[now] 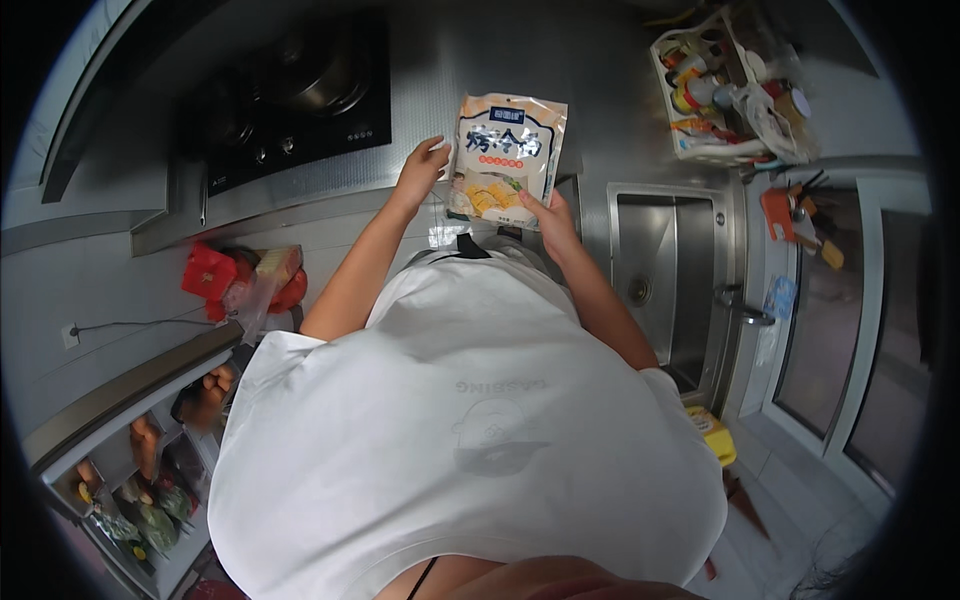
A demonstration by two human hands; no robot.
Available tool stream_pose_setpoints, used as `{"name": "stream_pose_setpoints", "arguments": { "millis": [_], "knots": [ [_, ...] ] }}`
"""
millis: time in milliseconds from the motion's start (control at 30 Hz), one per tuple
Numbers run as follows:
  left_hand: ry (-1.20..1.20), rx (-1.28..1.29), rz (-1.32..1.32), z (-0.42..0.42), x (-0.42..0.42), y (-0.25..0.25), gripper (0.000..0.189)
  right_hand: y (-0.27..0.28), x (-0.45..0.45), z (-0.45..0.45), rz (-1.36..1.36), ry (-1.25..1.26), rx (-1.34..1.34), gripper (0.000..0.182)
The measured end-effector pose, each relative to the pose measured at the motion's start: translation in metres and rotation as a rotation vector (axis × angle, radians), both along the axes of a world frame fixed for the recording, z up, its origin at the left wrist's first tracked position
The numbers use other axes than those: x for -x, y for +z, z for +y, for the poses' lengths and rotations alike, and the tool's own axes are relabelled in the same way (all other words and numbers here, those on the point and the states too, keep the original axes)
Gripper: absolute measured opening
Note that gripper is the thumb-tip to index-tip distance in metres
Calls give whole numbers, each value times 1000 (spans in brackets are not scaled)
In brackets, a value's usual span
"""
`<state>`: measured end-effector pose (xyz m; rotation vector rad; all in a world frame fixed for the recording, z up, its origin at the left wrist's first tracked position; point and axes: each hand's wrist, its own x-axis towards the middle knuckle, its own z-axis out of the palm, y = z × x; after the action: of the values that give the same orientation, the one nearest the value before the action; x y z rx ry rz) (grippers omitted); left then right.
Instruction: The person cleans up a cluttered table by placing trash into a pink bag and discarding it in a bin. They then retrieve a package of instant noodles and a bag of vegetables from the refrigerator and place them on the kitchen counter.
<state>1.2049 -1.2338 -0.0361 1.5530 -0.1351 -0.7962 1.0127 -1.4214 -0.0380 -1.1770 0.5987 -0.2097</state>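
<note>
My right hand [551, 214] grips the lower right corner of a printed plastic food packet [501, 154], its thumb lying across the front. The packet bears writing and a picture of yellow food, and its printed face is turned up towards me. Just off the packet's left edge is my left hand [425, 171], its fingers apart and slightly curled, with nothing in them. Both hands are in front of my body at the edge of the stainless steel counter [487, 52]. What lies under the packet is partly hidden.
A black gas hob [300, 150] with a metal pot [311, 75] stands left. To the right are a steel sink [645, 240] with a tap [742, 306] and a white rack [664, 90] of bottles and jars. An open refrigerator [135, 397] holds food at lower left, near red bags [210, 274].
</note>
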Motion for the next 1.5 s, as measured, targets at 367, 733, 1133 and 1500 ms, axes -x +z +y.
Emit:
{"name": "stream_pose_setpoints", "arguments": {
  "millis": [367, 733, 1133, 1500],
  "knots": [
    [80, -24, 211, 26, 56, -22, 27, -121, -72, -123, 114, -244, -386, 35],
    [345, -10, 339, 56, 133, -23, 28, -119, -162, -140, 217, 485, -13, 46],
    [713, -62, 201, 57, 187, -44, 53, -25, -67, 42, 324, 1326, -80, 36],
    [928, -269, 11, 110, 323, 23, 53, 20, 35, 166, 423, 1648, 139, 47]
  ]
}}
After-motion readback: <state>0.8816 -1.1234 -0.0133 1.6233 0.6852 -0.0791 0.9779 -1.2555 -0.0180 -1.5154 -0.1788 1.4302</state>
